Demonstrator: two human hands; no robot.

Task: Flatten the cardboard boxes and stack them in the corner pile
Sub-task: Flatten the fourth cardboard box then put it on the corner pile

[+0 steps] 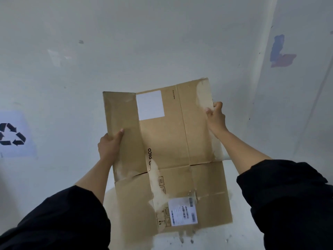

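Note:
A flattened brown cardboard box (167, 150) hangs upright in front of me, its flaps spread out flat. It carries a blank white label near the top, a shipping label low down and patches of torn tape. My left hand (110, 147) grips its left edge, thumb on the front face. My right hand (216, 118) grips the upper right edge. Both arms are in dark sleeves. Behind the bottom of the box lies more brown cardboard (111, 212) on the floor; how much is hidden.
White walls meet in a corner (268, 69) to the right. A paper sign with a black recycling symbol (12, 134) is stuck on the left wall. Blue and red paint smears (281, 53) mark the right wall. Pale floor (239, 235) shows below.

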